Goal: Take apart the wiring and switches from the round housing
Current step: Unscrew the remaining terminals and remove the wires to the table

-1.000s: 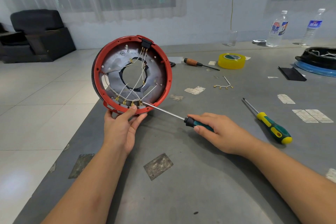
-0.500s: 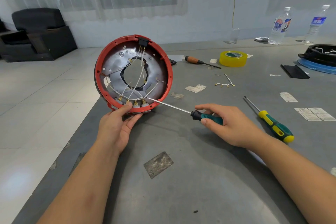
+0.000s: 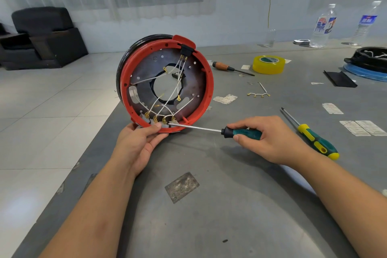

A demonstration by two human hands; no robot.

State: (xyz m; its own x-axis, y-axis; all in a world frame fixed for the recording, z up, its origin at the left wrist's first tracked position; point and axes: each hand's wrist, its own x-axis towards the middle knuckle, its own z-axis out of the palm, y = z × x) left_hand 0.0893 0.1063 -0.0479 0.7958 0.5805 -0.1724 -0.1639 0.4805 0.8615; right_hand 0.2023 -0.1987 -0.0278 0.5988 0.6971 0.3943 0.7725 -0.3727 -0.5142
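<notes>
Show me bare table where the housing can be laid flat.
Free: the near table between the forearms, bordered by a stuck-on grey patch. Crowded: right of the housing, with tape, loose wires, labels and a spare screwdriver.

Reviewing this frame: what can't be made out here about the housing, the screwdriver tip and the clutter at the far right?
- Head view: where the screwdriver tip seats among the terminals; too small, and the left hand thumb covers part.
- The round housing outer face; turned away from the camera.
- The black item on the blue base; cut off by the right edge.
- Bottle label text; blurred.
</notes>
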